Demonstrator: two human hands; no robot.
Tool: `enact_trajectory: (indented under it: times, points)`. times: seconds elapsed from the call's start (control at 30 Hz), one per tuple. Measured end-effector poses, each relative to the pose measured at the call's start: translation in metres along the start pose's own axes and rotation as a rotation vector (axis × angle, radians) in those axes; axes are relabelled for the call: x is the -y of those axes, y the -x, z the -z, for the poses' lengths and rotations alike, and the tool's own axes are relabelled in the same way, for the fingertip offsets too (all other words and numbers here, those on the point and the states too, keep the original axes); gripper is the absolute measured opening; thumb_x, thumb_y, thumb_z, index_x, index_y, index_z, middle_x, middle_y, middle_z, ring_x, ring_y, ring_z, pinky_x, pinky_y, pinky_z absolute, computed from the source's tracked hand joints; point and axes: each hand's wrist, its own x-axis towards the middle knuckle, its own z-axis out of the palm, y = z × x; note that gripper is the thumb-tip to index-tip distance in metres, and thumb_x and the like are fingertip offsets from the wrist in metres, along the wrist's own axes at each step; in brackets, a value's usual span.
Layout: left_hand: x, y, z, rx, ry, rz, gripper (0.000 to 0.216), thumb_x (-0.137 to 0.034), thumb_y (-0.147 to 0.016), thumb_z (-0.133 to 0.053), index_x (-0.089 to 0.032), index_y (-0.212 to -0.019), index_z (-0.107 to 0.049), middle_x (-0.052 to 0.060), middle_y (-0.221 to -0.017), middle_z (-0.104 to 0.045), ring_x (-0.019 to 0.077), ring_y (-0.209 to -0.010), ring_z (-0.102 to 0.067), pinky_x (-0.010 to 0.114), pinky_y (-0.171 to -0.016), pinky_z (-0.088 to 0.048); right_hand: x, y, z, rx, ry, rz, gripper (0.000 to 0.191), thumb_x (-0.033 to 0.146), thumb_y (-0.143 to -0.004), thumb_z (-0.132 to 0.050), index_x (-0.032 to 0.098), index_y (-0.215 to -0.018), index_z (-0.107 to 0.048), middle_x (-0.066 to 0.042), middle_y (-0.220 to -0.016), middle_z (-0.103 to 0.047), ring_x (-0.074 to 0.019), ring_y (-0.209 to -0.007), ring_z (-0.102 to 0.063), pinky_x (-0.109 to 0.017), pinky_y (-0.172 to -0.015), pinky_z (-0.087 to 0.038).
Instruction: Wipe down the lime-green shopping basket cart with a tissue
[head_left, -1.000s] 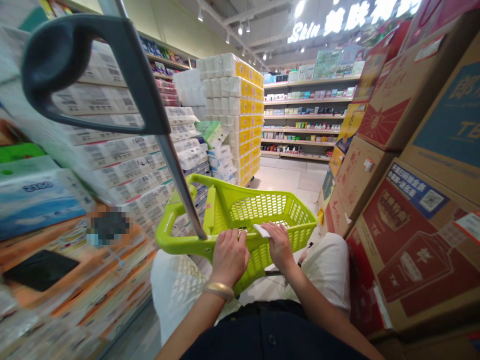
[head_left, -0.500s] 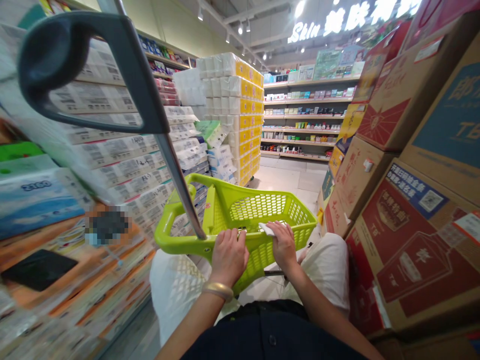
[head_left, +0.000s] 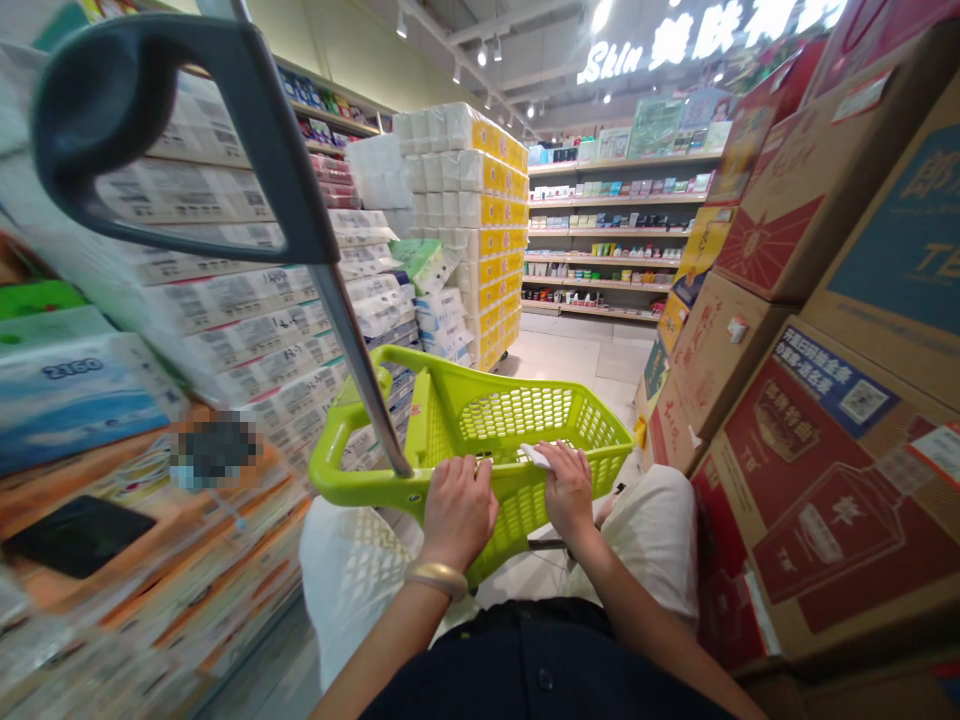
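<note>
A lime-green plastic shopping basket point(head_left: 525, 415) on wheels stands in front of me in a shop aisle. Its metal pull bar rises to a dark grey handle point(head_left: 150, 130) at the upper left. My left hand point(head_left: 459, 508), with a gold bangle on the wrist, is closed over the basket's near rim beside the bar's foot. My right hand point(head_left: 568, 492) presses a small white cloth point(head_left: 536, 456) against the same rim, a little to the right, fingers curled over it. The basket looks empty inside.
Stacked packs of tissue paper point(head_left: 225, 320) line the left side, with a black phone point(head_left: 75, 535) lying on orange packs. Red and brown cardboard boxes point(head_left: 817, 420) are piled on the right. Yellow-and-white paper rolls point(head_left: 469, 220) and product shelves point(head_left: 607, 250) stand ahead beyond open floor.
My right hand with the white cloth has slid slightly to the right along the basket rim. The left hand has kept its grip and the view has barely shifted.
</note>
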Motion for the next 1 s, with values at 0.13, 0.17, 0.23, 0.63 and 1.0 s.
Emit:
enact_trajectory:
  times: [0.13,0.17,0.23,0.63,1.0]
  points:
    - [-0.001,-0.001,0.001,0.014,-0.009,-0.003,0.031,-0.021,-0.082,-0.055,-0.017,-0.112,-0.062,0.010,-0.094,-0.062,0.0277,-0.092,-0.052,0.042,-0.088,-0.037,0.018,0.005,-0.006,0.055,-0.073,0.091,0.042,0.011,-0.091,-0.041,0.030,-0.119,-0.067,-0.003,-0.122,-0.069,-0.0222,-0.126,-0.054,-0.049,-0.116,-0.023]
    - [-0.001,-0.001,0.001,0.017,-0.011,-0.008,0.032,-0.021,-0.081,-0.055,-0.017,-0.112,-0.062,0.010,-0.093,-0.062,0.0278,-0.092,-0.052,0.042,-0.087,-0.037,0.022,0.006,-0.007,0.082,-0.094,0.125,0.043,0.011,-0.091,-0.041,0.030,-0.121,-0.066,-0.002,-0.124,-0.068,-0.0212,-0.126,-0.054,-0.047,-0.116,-0.023]
    - [0.000,0.000,0.001,0.015,-0.015,-0.017,0.032,-0.020,-0.081,-0.055,-0.017,-0.113,-0.062,0.010,-0.093,-0.062,0.0277,-0.092,-0.052,0.041,-0.087,-0.037,0.023,0.005,-0.007,0.111,-0.111,0.162,0.044,0.011,-0.091,-0.041,0.031,-0.123,-0.065,-0.002,-0.125,-0.068,-0.0202,-0.127,-0.054,-0.046,-0.117,-0.023]
    - [0.000,-0.001,0.001,0.031,-0.011,-0.016,0.032,-0.022,-0.080,-0.057,-0.016,-0.111,-0.063,0.010,-0.093,-0.061,0.0275,-0.091,-0.051,0.042,-0.087,-0.037,0.024,0.001,-0.008,0.155,-0.159,0.213,0.041,0.014,-0.093,-0.042,0.028,-0.125,-0.063,-0.003,-0.127,-0.067,-0.0202,-0.127,-0.054,-0.043,-0.115,-0.026]
    - [-0.001,-0.001,0.001,0.005,-0.030,-0.022,0.032,-0.022,-0.082,-0.056,-0.015,-0.112,-0.063,0.009,-0.093,-0.062,0.0276,-0.091,-0.052,0.041,-0.087,-0.037,0.015,-0.002,-0.004,0.118,-0.118,0.162,0.039,0.014,-0.093,-0.042,0.027,-0.122,-0.065,-0.004,-0.124,-0.069,-0.0213,-0.126,-0.055,-0.046,-0.116,-0.025]
